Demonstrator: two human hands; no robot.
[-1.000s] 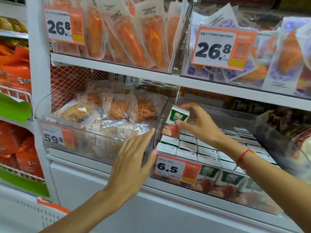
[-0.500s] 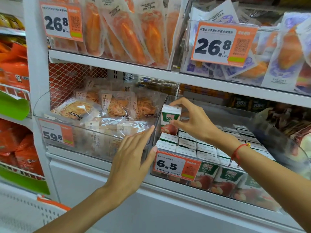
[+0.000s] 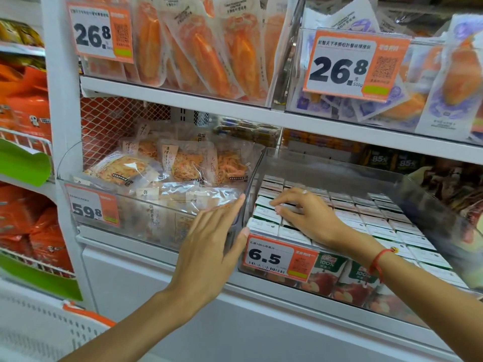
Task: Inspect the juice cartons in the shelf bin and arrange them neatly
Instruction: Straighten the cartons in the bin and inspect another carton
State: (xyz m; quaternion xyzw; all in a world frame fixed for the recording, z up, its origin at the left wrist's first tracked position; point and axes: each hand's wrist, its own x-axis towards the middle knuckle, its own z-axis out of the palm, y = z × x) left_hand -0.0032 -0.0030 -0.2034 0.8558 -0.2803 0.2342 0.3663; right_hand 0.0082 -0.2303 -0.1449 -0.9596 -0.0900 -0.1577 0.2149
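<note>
Several rows of green-and-white juice cartons point(image 3: 366, 220) with apple pictures stand upright in a clear plastic shelf bin point(image 3: 326, 167). My right hand point(image 3: 305, 215) lies on the carton tops at the bin's front left, fingers bent and fingertips pressing down on the second and third rows. No carton stands above the others. My left hand point(image 3: 211, 246) is flat with straight fingers against the front where this bin meets its left neighbour, thumb at the juice bin's front left corner.
An orange price tag reading 6.5 point(image 3: 277, 257) hangs on the juice bin's front. The clear bin on the left point(image 3: 86, 199) holds bagged snacks. A shelf board point(image 3: 183, 97) with hanging packets runs close overhead. Dark packets fill the bin at the right point(image 3: 449, 184).
My right hand held one carton raised above the front left rows; it has lowered it into the row, and the hand now rests on the carton tops. My left hand stayed put.
</note>
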